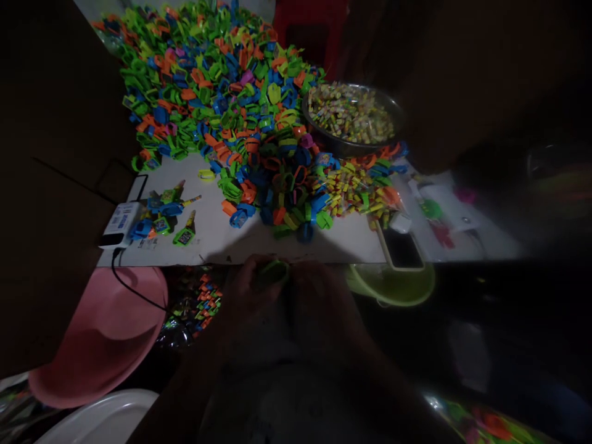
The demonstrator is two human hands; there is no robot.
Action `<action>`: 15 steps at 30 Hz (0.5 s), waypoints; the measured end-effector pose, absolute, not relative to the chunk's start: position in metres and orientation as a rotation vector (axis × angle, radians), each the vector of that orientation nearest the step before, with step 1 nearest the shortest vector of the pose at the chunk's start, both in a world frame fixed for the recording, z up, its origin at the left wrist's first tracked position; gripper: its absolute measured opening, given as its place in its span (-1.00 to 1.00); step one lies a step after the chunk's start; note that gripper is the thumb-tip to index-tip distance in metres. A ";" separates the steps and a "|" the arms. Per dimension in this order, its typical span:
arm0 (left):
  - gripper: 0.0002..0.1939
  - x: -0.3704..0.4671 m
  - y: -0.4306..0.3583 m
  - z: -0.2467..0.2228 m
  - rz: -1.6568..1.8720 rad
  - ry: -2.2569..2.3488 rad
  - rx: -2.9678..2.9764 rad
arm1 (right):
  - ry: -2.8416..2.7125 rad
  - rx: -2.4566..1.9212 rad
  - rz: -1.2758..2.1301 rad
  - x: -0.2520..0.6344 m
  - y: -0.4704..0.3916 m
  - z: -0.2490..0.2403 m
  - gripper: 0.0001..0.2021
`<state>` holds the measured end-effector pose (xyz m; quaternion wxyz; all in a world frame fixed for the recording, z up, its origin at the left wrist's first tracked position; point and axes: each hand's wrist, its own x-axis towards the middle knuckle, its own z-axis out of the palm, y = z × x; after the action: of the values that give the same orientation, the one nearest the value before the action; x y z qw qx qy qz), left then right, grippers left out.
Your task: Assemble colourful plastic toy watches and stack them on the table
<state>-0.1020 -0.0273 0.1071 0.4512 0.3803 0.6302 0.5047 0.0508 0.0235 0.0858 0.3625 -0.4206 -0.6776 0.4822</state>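
Close to the table's front edge, my left hand (250,290) is closed around a green plastic toy watch (275,271), its strap curved into a loop. Right beside it is my right hand (319,285), in deep shadow with its fingers curled in; whatever they hold is hidden. Just beyond my hands lies a heap of toy watches (222,105) in green, blue, orange and yellow. Small wrapped candy rolls (346,188) are scattered at its right side. On the left, several watches with candy rolls sticking out, such as a green one (184,236), lie apart from the heap.
A metal bowl (319,137) of wrapped rolls stands at the back right. A phone (403,250) lies at the front edge, and a white device (121,223) with a black cable at the left. Below are a pink basin (124,308) and a yellow-green basin (407,287).
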 end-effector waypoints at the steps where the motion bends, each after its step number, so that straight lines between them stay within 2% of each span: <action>1: -0.68 -0.101 -0.028 0.110 1.243 1.551 0.982 | -1.748 -1.102 1.212 0.051 0.024 0.087 -0.86; 8: -0.63 -0.101 -0.035 0.114 1.234 1.702 1.161 | -1.737 -1.180 1.117 0.052 0.023 0.082 -0.93; 15: -0.64 -0.105 -0.039 0.105 1.217 1.753 1.246 | -1.860 -1.119 1.088 0.055 0.023 0.072 -0.88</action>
<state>-0.1053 -0.0388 0.1053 0.3291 0.4761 0.6698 0.4651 0.0547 0.0234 0.0722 0.3496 -0.4318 -0.7177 0.4198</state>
